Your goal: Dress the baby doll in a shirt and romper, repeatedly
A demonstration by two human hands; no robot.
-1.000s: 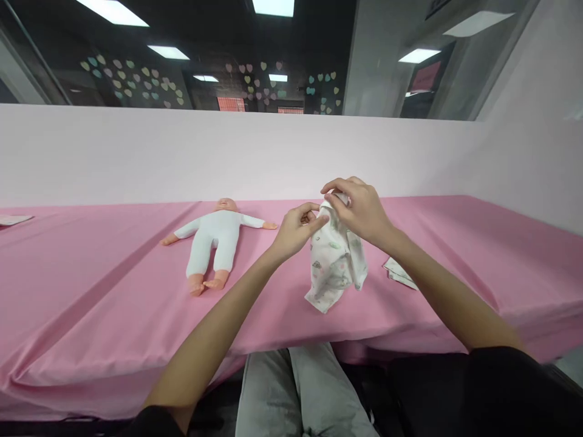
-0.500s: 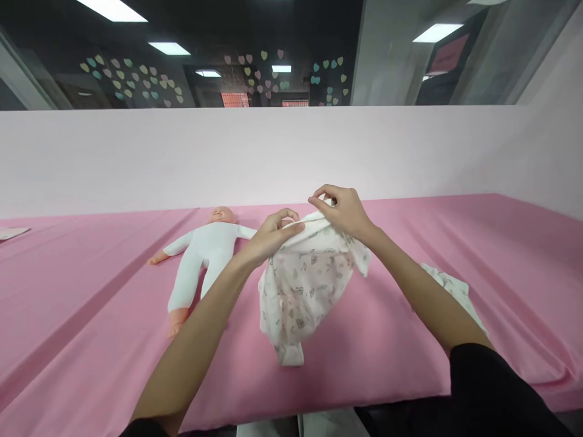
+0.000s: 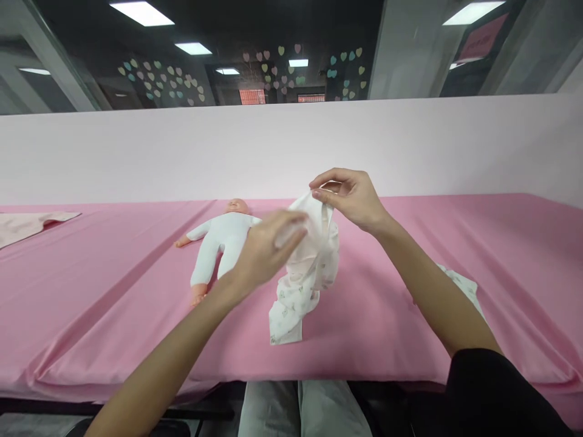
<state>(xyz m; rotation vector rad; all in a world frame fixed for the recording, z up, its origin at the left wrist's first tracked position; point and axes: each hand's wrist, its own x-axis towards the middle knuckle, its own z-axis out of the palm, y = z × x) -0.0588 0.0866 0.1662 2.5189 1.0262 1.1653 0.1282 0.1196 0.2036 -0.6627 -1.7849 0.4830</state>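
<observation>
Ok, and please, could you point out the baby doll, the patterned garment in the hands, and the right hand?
Baby doll [image 3: 224, 233], head view: on its white-clothed torso.
Patterned garment [image 3: 288, 312], head view: on its low-hanging part.
Right hand [image 3: 354, 197], head view: middle of the hand.

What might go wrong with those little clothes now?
The patterned baby clothes hang from the right hand, so they might slip if those fingertips loosen. The left hand looks blurry, perhaps moving, and could bump the doll close by.
</observation>
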